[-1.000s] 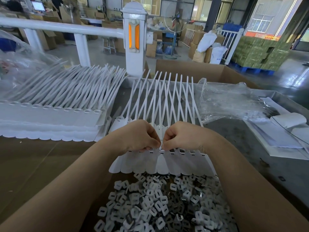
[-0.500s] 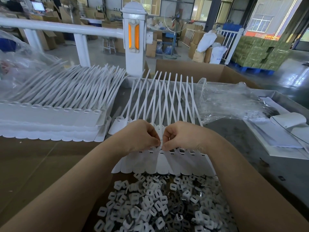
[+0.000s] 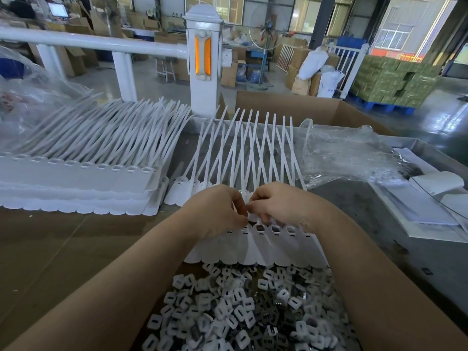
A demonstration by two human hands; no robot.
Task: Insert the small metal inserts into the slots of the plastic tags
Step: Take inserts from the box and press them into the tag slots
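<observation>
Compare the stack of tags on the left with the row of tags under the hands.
The stack of tags lies several layers deep; the row of tags is a single layer. The stack's tails sweep together in one curve, while the row's tails fan out and cross. No hand touches the stack; the left hand and right hand work at the row. Both are white plastic with slotted heads.

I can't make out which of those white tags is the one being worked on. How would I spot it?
Start at the white fence post with orange reflectors, then follow the fanned white straps down to the row of tags just beyond the pile of small inserts. The tag in question lies where the left hand and right hand meet, fingertips pinching at its head; its neighbours rightward show open square slots.
</observation>
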